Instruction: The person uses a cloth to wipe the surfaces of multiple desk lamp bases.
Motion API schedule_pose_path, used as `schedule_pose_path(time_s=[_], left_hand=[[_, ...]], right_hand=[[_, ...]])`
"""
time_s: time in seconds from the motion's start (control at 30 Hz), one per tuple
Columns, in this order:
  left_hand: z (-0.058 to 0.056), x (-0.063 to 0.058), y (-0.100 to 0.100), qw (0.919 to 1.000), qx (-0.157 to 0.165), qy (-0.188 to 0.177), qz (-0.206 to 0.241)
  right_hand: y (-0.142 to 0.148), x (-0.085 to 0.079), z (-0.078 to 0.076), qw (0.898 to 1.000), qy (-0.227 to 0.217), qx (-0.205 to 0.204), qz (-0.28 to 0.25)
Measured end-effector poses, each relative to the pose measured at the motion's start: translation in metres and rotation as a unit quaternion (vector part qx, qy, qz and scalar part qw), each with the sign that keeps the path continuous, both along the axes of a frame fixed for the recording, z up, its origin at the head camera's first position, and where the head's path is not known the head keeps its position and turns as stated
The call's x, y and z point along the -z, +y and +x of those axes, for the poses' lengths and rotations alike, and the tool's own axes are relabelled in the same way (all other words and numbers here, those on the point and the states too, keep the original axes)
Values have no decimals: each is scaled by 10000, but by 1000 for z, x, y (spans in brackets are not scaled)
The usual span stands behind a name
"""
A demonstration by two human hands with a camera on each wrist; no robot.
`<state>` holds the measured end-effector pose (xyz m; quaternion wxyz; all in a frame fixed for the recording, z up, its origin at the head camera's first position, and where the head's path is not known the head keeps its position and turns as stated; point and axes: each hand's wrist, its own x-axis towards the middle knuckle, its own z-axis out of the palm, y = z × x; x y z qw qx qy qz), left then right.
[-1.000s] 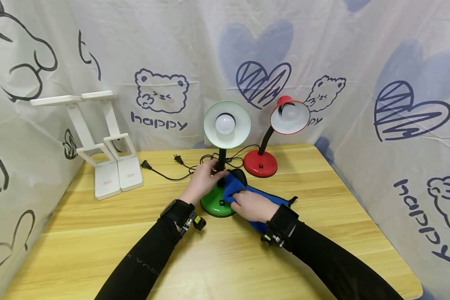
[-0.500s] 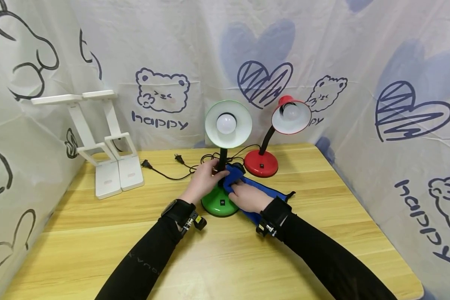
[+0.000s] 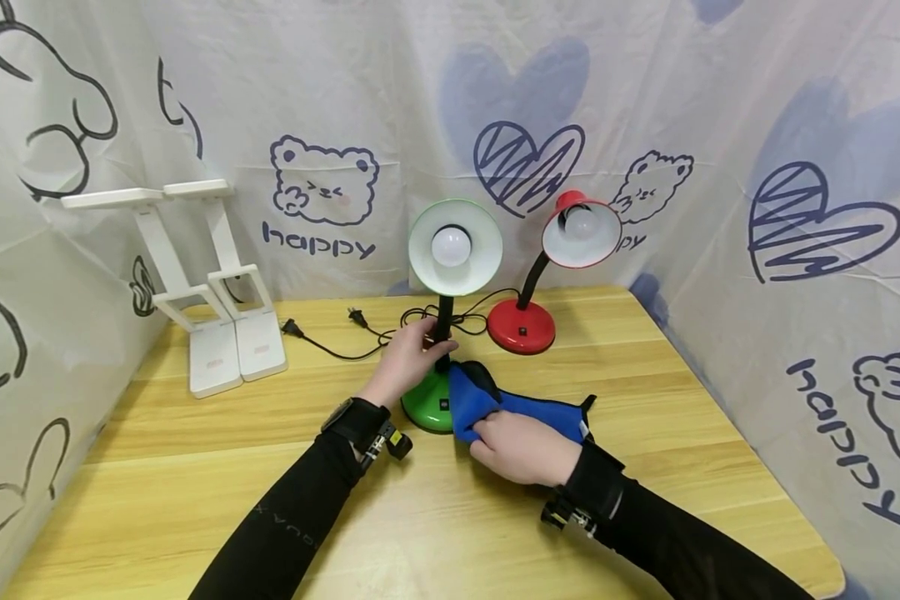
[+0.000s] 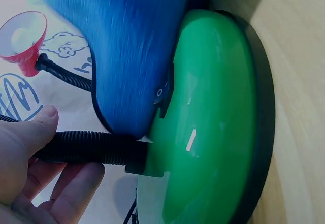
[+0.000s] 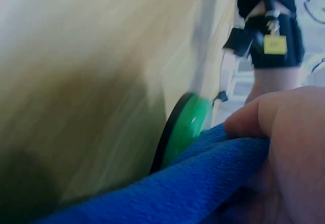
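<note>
Observing from the head view, we found both bare hands at work on a green desk lamp [image 3: 445,308] standing upright near the middle of a wooden table [image 3: 195,475]. The left hand [image 3: 399,365] gripped the lamp's black ribbed neck [image 4: 91,148] above the base; in the left wrist view we noted the thumb on one side and curled fingers on the other. The right hand [image 3: 527,448] pinched a bunched fold of blue cloth [image 3: 540,408] between thumb and fingers. We recorded the cloth at the right of the lamp's green base [image 3: 423,407], overlapping its right part in our view, close to the black switch [image 3: 444,405]; whether it touched there we could not tell. The cloth's black-edged far end trailed toward the right, behind the hand.

The lamp's shade faced us, round bulb [image 3: 451,247] showing. Behind and to the right we logged a red desk lamp [image 3: 533,280], its head tipped downward. To the left, two white folding stands [image 3: 167,254] stood side by side, with two black plugs [image 3: 357,317] on cords between them and the green lamp. A white curtain [image 3: 420,100] printed with bears and hearts backed everything.
</note>
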<state>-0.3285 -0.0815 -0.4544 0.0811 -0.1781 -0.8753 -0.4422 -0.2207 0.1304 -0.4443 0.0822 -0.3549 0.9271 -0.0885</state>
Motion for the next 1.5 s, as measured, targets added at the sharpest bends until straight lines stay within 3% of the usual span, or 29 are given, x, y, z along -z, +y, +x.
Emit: schedule_pose_path(time_s=[0.2, 0.3, 0.5, 0.77, 0.9, 1.07, 1.2, 1.5], left_hand=[[0, 0, 0, 10000, -3, 18, 3], [0, 1, 0, 10000, -21, 28, -1], [-1, 2, 1, 10000, -52, 71, -35], [-1, 2, 1, 9999, -19, 149, -80], [0, 1, 1, 9995, -53, 196, -231], [1, -2, -1, 9992, -16, 242, -324], [2, -2, -3, 9994, 70, 146, -298], [3, -5, -2, 9996, 228, -29, -163]], right_hand=[[1, 2, 4, 9996, 117, -148, -193], [-5, 7, -3, 9991, 248, -169, -299], [-26, 12, -19, 9989, 68, 8, -461], [-52, 13, -32, 9994, 149, -134, -272], [-63, 15, -35, 9988, 342, -350, -99], [-73, 19, -39, 9923, 945, -751, 264], [-72, 19, -35, 9899, 1098, -847, 303], [-44, 4, -1, 9939, 622, -871, 246]])
